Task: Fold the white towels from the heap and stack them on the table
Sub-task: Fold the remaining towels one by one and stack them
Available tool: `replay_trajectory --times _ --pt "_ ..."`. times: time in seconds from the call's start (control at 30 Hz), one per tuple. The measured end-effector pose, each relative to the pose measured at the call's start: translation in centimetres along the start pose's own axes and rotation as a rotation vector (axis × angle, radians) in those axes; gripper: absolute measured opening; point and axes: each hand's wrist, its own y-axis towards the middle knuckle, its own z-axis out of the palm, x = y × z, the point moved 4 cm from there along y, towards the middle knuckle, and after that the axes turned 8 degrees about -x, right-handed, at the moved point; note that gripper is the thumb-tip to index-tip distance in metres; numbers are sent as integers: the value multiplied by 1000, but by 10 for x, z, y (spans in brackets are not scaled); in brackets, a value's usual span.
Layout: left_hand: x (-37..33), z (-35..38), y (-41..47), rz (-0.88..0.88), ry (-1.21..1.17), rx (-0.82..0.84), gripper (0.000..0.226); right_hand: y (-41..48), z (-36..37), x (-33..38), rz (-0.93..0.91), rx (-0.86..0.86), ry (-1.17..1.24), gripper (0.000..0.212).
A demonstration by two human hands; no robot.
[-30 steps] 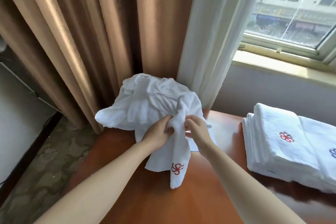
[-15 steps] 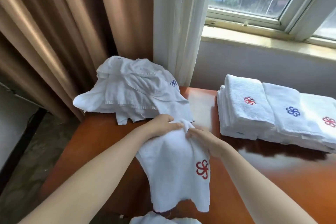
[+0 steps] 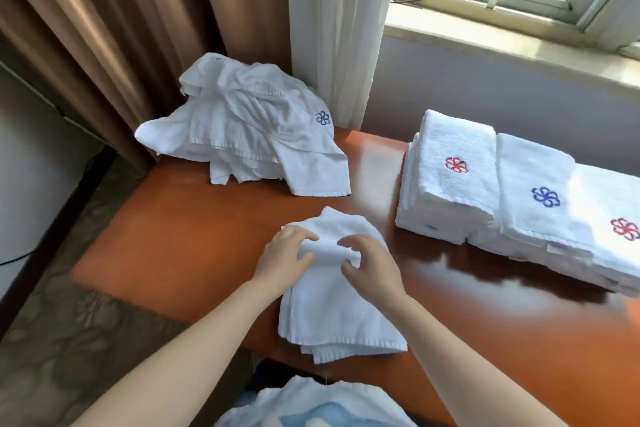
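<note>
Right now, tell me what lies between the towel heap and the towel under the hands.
Only bare tabletop: the head view shows nothing between the heap and the held towel.

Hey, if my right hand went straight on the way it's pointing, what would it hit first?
Gripping the towel, the right hand points toward the far left; it would probably meet the left hand first, with the heap farther behind.

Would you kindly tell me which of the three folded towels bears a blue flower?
The middle folded towel; the left towel and right towel bear red flowers.
</note>
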Motion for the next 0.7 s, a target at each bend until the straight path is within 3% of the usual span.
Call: replay_trajectory --times 0.17,0.33,0.43,0.57,0.63,0.7 --pt "28 20 -49 -207 -52 -114 32 -27 28 -9 10 230 36 30" --pt "50 51 -91 -491 -163 -100 36 -50 39 -18 -188 297 -69 34" --pt "53 62 -108 -668 -322 -109 43 -63 48 -20 -248 409 -118 43" --pt "52 63 -115 -740 -386 -113 49 -71 58 -19 -248 495 -182 59" --pt "50 61 -113 -738 -438 -128 40 -70 62 -18 -230 515 -207 64" --pt "48 59 -111 -725 -524 -135 12 -70 66 -18 -191 522 -204 70"
